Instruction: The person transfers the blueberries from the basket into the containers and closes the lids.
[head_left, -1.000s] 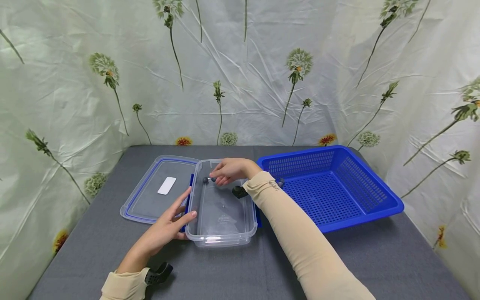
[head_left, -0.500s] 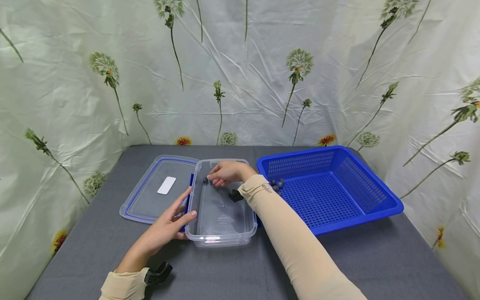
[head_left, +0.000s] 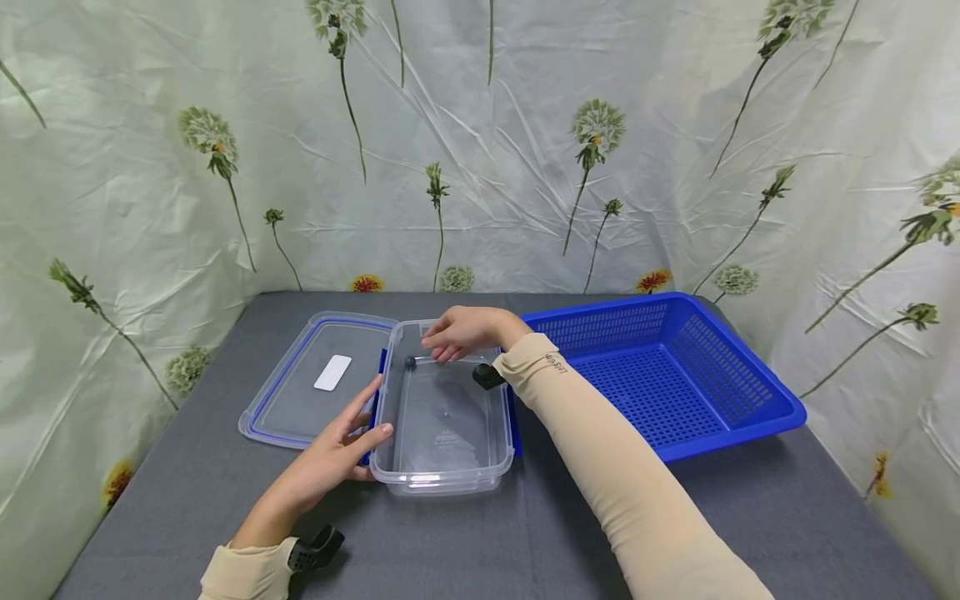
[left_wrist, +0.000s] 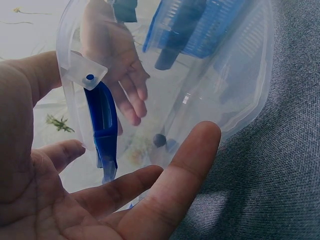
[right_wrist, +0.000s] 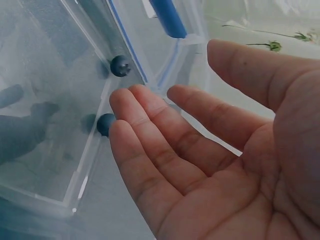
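Observation:
A clear plastic food container (head_left: 442, 417) with blue side clips stands uncovered on the table. My left hand (head_left: 330, 454) rests against its left wall, fingers spread and fairly straight; in the left wrist view the thumb and fingers surround a blue clip (left_wrist: 102, 120). My right hand (head_left: 468, 329) hovers above the container's far end. The right wrist view shows its fingers (right_wrist: 165, 150) loosely bent, holding nothing. One blueberry (right_wrist: 120, 65) lies in the container's far left corner, and a second blueberry (right_wrist: 105, 124) sits along the far wall, partly covered by the fingertips.
The container's lid (head_left: 300, 408), blue-sealed with a white label (head_left: 333, 372), lies flat to the left. A blue perforated basket (head_left: 720, 433) stands at the right, its left part behind my right forearm. A floral curtain (head_left: 495, 167) hangs behind the table.
My right hand dips a little inside the container, then rises and shifts right, away from the blueberries. The forearm again covers the blueberries seen in the basket half a second ago. My left hand stays put.

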